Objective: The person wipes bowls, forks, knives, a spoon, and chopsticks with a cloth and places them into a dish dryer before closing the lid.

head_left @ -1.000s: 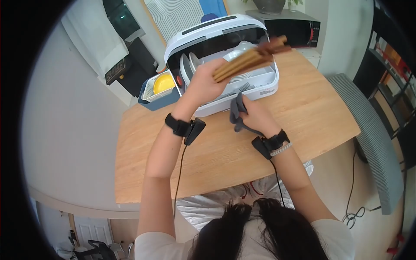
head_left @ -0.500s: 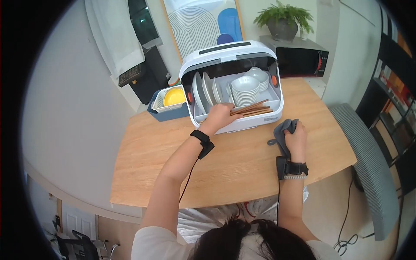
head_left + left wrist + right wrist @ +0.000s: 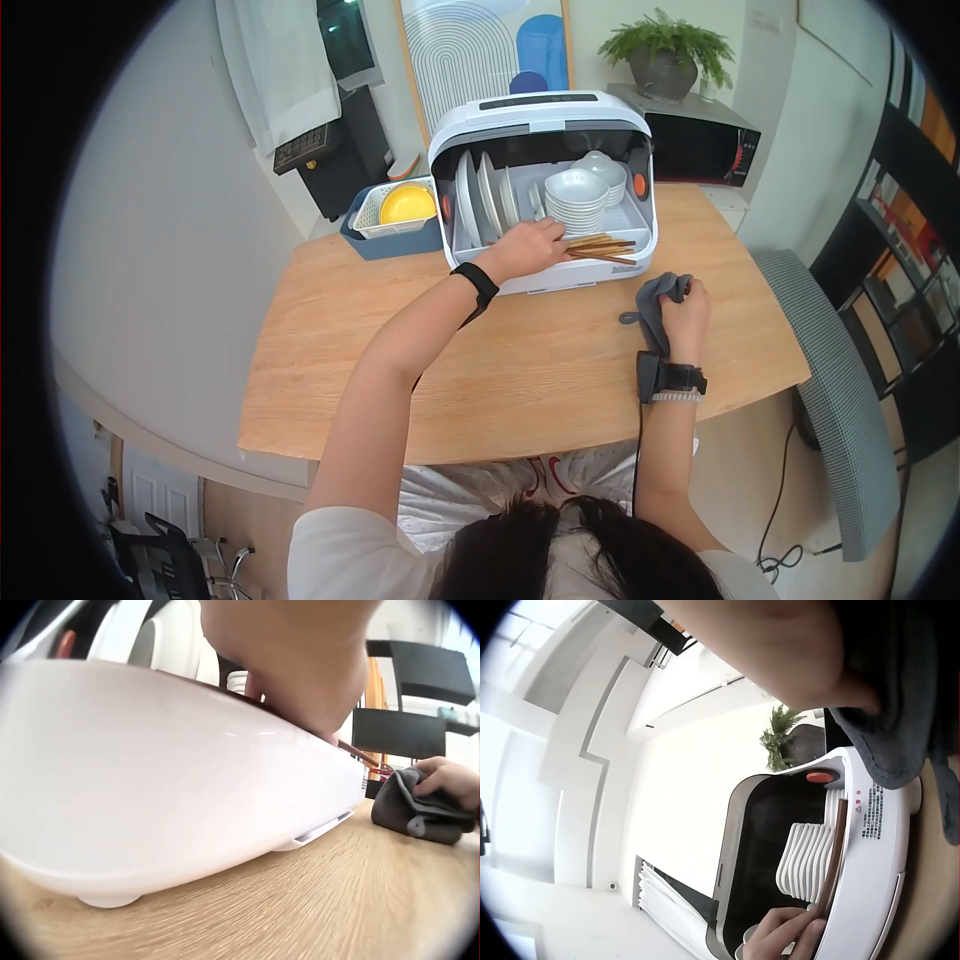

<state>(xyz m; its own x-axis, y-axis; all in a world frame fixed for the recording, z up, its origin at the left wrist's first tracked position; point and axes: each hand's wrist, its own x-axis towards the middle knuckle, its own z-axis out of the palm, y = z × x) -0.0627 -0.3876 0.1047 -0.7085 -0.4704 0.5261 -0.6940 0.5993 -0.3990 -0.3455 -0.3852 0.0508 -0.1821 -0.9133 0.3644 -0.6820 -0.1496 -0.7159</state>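
My left hand (image 3: 527, 248) holds a bundle of wooden chopsticks (image 3: 603, 247) low at the front compartment of a white dish storage box (image 3: 180, 772) with its lid raised. In the right wrist view, the left fingers (image 3: 780, 934) pinch the brown sticks, which lie along the front rim. Behind the hand, white plates (image 3: 487, 195) stand on edge at the left, and a stack of white bowls (image 3: 577, 210) sits to their right. My right hand (image 3: 688, 320) grips a crumpled grey cloth (image 3: 655, 305) on the table, to the right of the box.
Left of the box is a blue bin (image 3: 400, 245) with a white basket and a yellow bowl (image 3: 408, 203) in it. A microwave (image 3: 690, 145) with a potted fern (image 3: 665, 60) on top stands behind at the right. A grey chair (image 3: 840, 400) lines the wooden table's right side.
The left hand has brought the chopsticks down from above the box into its front compartment, then slid slightly right. The right hand has moved right with the cloth, away from the box front.
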